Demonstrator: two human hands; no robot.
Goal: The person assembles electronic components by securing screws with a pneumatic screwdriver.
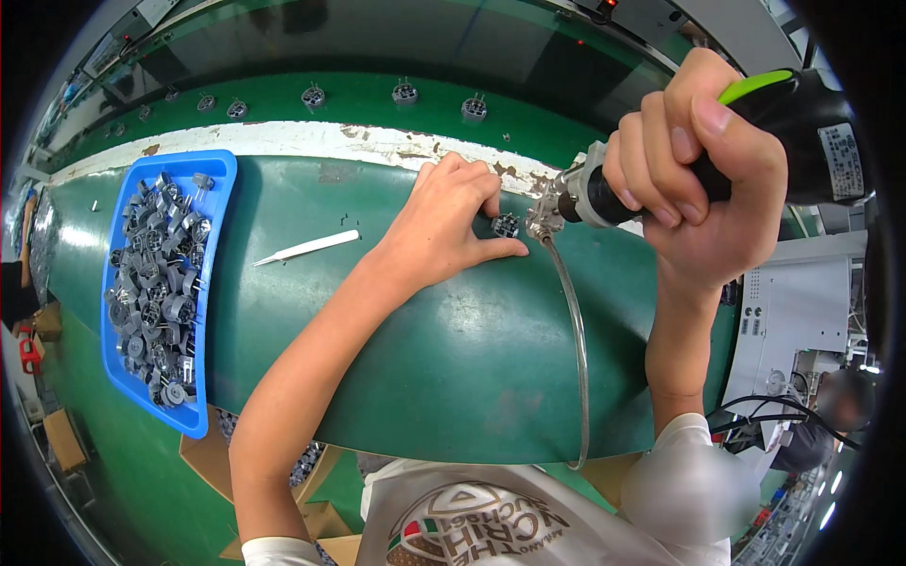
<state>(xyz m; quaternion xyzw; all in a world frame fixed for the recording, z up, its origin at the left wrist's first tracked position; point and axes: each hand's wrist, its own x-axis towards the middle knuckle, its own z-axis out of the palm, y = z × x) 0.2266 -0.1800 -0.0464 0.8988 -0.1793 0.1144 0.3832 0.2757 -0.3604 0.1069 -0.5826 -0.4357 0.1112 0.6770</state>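
My right hand (703, 170) is wrapped round a black power screwdriver (802, 141) with a green lever. Its metal nose (547, 212) points left, close beside a small grey-and-black electrical component (507, 225) on the bench. From that nose a clear tube (574, 340) hangs down toward the bench's near edge. My left hand (448, 222) rests on the green surface, with bent fingers on the far side of the component and the thumb on its near side, steadying it. White tweezers (311, 246) lie left of my left wrist.
At the left, a blue tray (223, 222) holds many similar grey components. Beyond a worn white ledge (283, 139), several components stand spaced along a green conveyor belt (359, 99). Cardboard boxes (208, 462) sit below the bench, and a pale machine (793, 311) with black cables stands at the right.
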